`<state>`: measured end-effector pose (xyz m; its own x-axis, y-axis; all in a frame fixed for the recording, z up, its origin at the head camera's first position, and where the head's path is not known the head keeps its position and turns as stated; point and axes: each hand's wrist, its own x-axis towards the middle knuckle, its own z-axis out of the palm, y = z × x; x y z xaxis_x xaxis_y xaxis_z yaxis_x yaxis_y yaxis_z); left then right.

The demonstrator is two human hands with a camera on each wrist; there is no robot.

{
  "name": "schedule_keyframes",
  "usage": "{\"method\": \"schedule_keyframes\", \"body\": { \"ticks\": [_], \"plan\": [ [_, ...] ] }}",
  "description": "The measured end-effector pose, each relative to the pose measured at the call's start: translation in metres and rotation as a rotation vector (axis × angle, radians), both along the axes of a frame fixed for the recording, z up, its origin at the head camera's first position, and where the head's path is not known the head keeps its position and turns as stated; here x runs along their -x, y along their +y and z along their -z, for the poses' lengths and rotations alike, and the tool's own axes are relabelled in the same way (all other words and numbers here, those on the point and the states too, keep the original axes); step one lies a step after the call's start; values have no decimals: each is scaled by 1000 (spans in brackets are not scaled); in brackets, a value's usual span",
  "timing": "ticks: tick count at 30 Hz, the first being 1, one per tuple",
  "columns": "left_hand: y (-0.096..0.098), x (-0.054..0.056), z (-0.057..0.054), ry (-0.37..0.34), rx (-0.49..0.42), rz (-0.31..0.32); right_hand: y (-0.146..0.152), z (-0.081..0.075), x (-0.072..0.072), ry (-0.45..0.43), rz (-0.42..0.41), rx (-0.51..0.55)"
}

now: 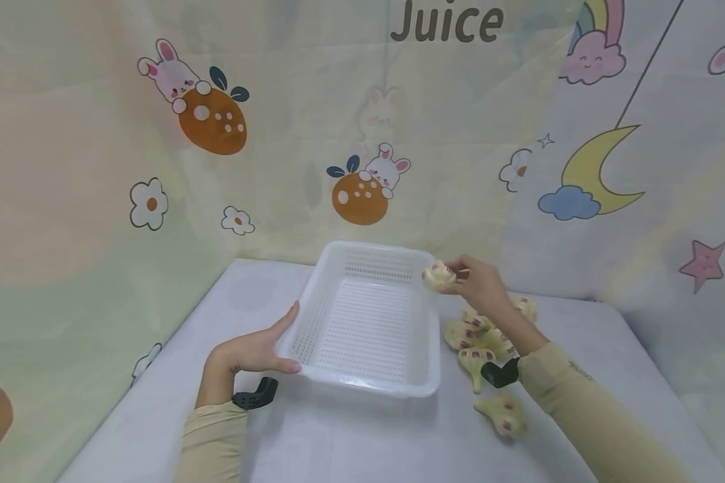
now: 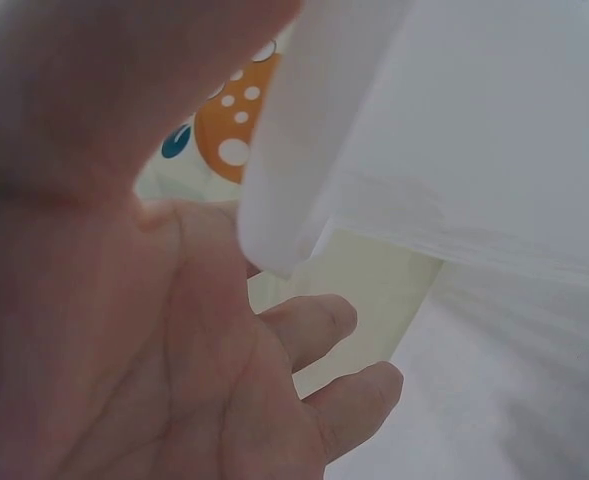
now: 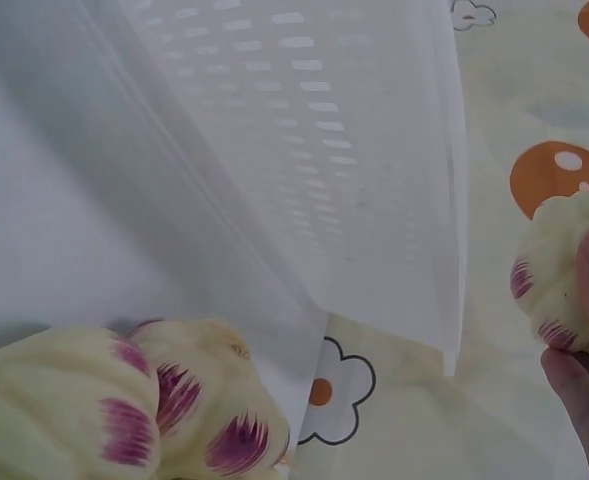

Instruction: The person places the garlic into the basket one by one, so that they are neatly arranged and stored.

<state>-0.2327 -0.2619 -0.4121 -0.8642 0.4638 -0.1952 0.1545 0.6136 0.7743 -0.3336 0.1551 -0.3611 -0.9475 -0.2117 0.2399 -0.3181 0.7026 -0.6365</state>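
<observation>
A white plastic basket point(image 1: 362, 384) with slotted walls and bottom stands in the middle of the table, with no contents showing inside. At its near left corner my left hand point(image 1: 255, 349) grips the rim, thumb and fingers spread around it; the left wrist view shows the basket's rim point(image 2: 294, 180) against the palm. My right hand point(image 1: 480, 285) pinches a garlic bulb point(image 1: 438, 276), pale with purple streaks, between thumb and fingers. That bulb overlaps the basket's far right rim in the head view. Several more garlic bulbs point(image 1: 476, 362) lie beneath and near the right forearm.
The white table point(image 1: 350, 443) is enclosed by printed curtains point(image 1: 290, 134) at the back and sides. One garlic bulb point(image 1: 505, 414) lies nearer the front than the others. In the right wrist view, garlic bulbs point(image 3: 214, 400) sit beside the basket wall point(image 3: 274, 110).
</observation>
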Motion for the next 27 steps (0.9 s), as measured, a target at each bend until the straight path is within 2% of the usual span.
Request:
{"method": "schedule_keyframes", "body": {
  "ticks": [5,14,19,27],
  "plan": [
    [0,-1,-1,-10,1,-19,-12,-4,9,-12,-29,4],
    [-1,0,-2,-8,10,-8,-36,-14,24,-21,-61,3],
    [-1,-1,-1,-1,19,-8,-47,-12,35,-74,-118,37],
    [-2,-1,1,13,27,-10,-60,-4,52,-72,-205,85]
  ]
}}
